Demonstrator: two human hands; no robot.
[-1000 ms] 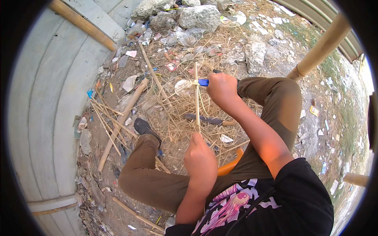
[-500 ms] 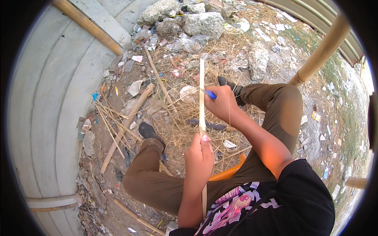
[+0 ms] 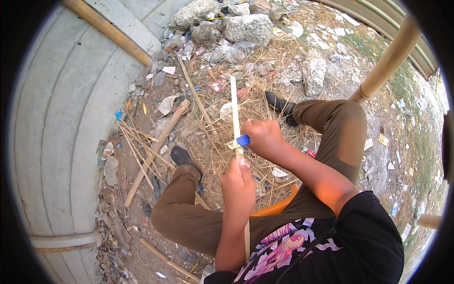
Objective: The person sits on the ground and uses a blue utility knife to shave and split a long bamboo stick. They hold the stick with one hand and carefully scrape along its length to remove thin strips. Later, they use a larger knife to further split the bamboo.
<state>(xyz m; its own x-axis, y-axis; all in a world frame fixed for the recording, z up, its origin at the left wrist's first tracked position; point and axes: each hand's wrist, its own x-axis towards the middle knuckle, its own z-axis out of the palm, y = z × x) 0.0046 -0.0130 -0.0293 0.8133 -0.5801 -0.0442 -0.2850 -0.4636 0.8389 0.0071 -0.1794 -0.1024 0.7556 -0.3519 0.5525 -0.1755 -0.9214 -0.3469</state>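
Note:
A long pale bamboo strip (image 3: 235,106) stands out ahead of me, its lower part running back under my left forearm. My left hand (image 3: 238,186) is closed round the strip, thumb on top. Just beyond the thumb, my right hand (image 3: 263,137) is closed on a small blue-handled knife (image 3: 243,140), which lies across the strip. Pale shavings (image 3: 232,144) bunch up at the strip beside the blue handle. Most of the knife's blade is hidden by the hand and the shavings.
Thin bamboo sticks (image 3: 137,149) and a thicker bamboo pole (image 3: 158,151) lie on the left. Rocks (image 3: 249,29) and litter lie at the back. A grey panel wall (image 3: 66,132) stands left, a slanted bamboo post (image 3: 388,61) right. Orange plastic (image 3: 276,204) shows between my legs.
My right hand has drawn the knife down the strip toward my left hand, and shavings now gather there. The strip's far end has tipped slightly left. A blade on the ground is now covered.

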